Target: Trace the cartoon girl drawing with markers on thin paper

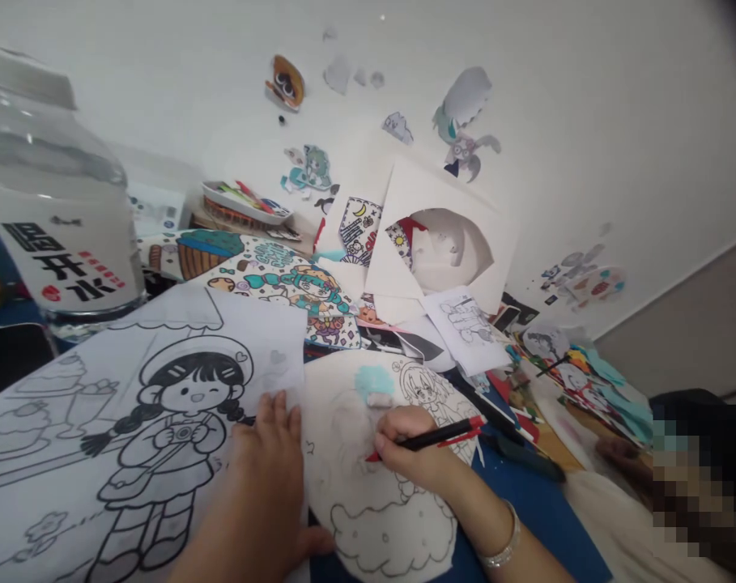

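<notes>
Right hand (407,449) covers the red pen (440,437) tip. Pixelated block (701,486) right of it hides content. Water bottle (52,194), far left, is cropped by the frame edge.

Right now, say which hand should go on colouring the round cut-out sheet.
Right. The right hand already grips the red marker, tip down on the round sheet. The left hand lies flat, pinning the sheet's edge beside the girl drawing.

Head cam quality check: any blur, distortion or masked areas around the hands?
Head view: wide-angle bend, wall edge slants; soft, even light, faint shadows. Right hand with the red pen and left hand fairly sharp; water jug close and soft; pixelated block lower right; corner vignette top right.
</notes>
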Demonstrator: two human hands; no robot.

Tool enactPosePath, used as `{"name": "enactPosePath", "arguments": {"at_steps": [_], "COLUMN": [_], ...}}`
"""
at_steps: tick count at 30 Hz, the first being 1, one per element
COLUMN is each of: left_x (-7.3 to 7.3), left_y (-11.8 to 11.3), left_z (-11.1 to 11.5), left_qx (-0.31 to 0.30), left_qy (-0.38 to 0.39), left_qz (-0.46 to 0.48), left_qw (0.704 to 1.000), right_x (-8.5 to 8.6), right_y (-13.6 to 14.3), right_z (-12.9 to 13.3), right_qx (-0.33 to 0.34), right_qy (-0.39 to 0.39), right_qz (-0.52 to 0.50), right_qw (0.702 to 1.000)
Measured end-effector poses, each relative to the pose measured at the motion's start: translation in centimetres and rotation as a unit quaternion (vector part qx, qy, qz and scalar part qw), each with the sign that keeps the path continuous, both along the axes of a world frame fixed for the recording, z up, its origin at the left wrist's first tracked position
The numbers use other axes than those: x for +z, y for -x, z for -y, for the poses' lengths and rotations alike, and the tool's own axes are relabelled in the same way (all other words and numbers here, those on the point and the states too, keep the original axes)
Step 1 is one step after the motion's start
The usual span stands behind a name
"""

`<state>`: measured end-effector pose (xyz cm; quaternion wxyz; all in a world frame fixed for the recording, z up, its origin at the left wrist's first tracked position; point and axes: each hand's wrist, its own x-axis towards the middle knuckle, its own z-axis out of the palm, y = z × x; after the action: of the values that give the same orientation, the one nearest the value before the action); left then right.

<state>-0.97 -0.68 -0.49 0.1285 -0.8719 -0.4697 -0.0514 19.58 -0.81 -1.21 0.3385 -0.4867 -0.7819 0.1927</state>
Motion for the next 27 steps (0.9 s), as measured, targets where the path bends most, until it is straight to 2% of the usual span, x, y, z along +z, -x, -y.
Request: {"name": "enactPosePath", "arguments": {"at_steps": [10, 19, 24, 27], "left_x": [-0.8, -0.7, -0.5, -1.2], "left_y": [0.0, 0.0, 0.0, 0.0], "left_z": [-0.3, -0.4, -0.3, -0.5], "left_qx": [-0.009, -0.009, -0.011, -0.009], "left_qy": [-0.05, -0.029, -0.004, -0.008], "left_qz": [-0.004, 0.028, 0.041, 0.037], "left_qw": [0.999, 0.999, 0.999, 0.999], "right_x": [0.2, 0.3, 0.1, 0.2], "right_y": [0.1, 0.1, 0.0, 0.0], "right_z": [-0.2, -0.1, -0.1, -0.1], "right_qx": [0.001, 0.004, 0.014, 0.016], "right_qy": [0.011, 0.034, 0.013, 0.0], "right_qz": [0.036, 0.048, 0.043, 0.031], "right_qw": [0.999, 0.998, 0.999, 0.999]}}
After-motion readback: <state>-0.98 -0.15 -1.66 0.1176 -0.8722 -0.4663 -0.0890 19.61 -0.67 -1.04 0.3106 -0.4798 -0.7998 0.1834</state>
